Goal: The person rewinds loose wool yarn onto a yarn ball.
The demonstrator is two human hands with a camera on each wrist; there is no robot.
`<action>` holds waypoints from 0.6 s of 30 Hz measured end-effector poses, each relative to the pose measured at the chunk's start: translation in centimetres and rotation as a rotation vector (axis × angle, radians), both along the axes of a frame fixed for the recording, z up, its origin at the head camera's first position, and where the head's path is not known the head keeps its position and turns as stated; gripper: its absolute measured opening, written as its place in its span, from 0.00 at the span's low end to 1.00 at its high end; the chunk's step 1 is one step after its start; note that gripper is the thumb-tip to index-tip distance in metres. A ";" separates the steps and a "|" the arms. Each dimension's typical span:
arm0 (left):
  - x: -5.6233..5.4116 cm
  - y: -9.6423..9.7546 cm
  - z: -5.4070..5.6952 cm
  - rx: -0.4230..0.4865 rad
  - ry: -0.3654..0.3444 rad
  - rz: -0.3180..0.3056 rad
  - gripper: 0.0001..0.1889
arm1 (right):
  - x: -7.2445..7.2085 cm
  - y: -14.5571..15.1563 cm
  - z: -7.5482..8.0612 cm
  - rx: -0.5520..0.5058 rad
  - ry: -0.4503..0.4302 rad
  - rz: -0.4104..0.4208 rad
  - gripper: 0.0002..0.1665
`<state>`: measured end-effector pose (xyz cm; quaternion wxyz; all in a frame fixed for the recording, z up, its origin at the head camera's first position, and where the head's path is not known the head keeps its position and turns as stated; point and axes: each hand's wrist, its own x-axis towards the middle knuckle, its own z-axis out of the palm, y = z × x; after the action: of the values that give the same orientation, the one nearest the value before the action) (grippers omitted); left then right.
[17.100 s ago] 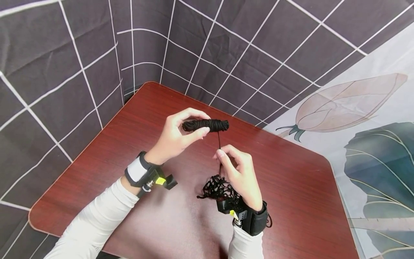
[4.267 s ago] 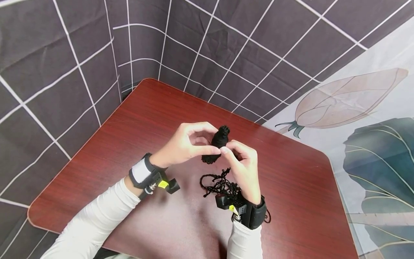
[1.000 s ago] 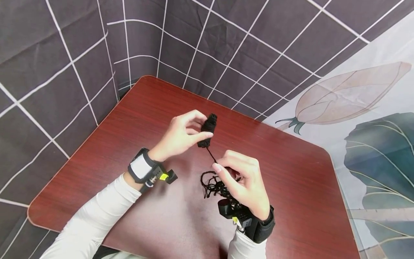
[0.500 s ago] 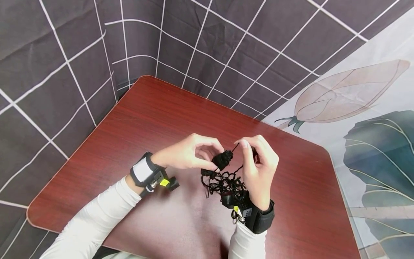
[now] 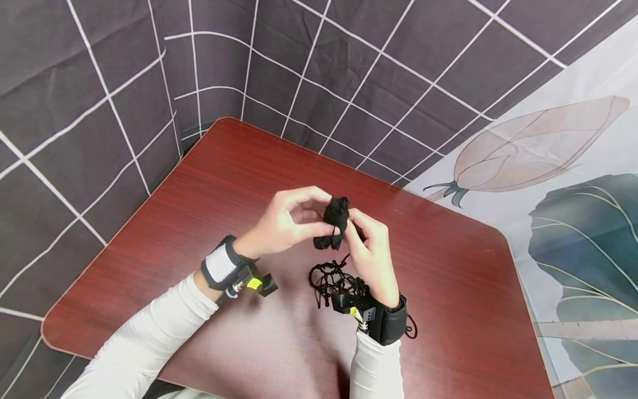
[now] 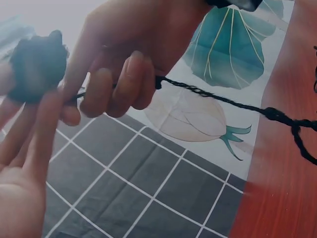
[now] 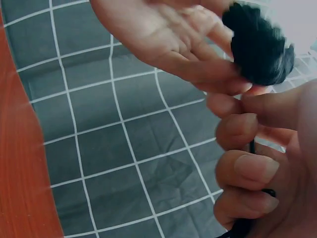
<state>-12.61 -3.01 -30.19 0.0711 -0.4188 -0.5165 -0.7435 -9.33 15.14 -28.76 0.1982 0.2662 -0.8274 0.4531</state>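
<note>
Over the worktop point(image 5: 239, 166), the left hand point(image 5: 277, 226) grips the cord bundle point(image 5: 336, 211), the right hand point(image 5: 375, 246) its strand point(image 6: 198, 90). Likely light, soft; hold mid-length.

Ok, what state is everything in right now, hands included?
Black cord bundle: wound, held above the wood-grain table
Left hand: gripping the bundle
Right hand: fingers curled round the cord strand
Cord strand: nearly straight beyond that hand
Loose black cord: tangled heap on the table
Wrist cameras: strapped on
</note>
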 end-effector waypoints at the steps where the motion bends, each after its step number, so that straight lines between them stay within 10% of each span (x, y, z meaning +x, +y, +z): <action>1: -0.1 0.1 0.0 0.026 -0.008 0.039 0.20 | 0.0 -0.1 0.0 0.013 -0.006 0.004 0.11; 13: -1.0 -0.6 0.1 0.058 -0.056 0.376 0.15 | 0.7 -1.6 0.2 0.216 0.004 0.145 0.08; 18: -1.5 -1.2 0.0 -0.164 -0.067 0.319 0.14 | 1.7 -1.3 1.1 0.174 0.089 0.136 0.05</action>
<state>-14.10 -4.22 -30.15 0.1365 -0.3109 -0.6376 -0.6916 -7.68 13.86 -27.63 0.1794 0.3578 -0.8340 0.3798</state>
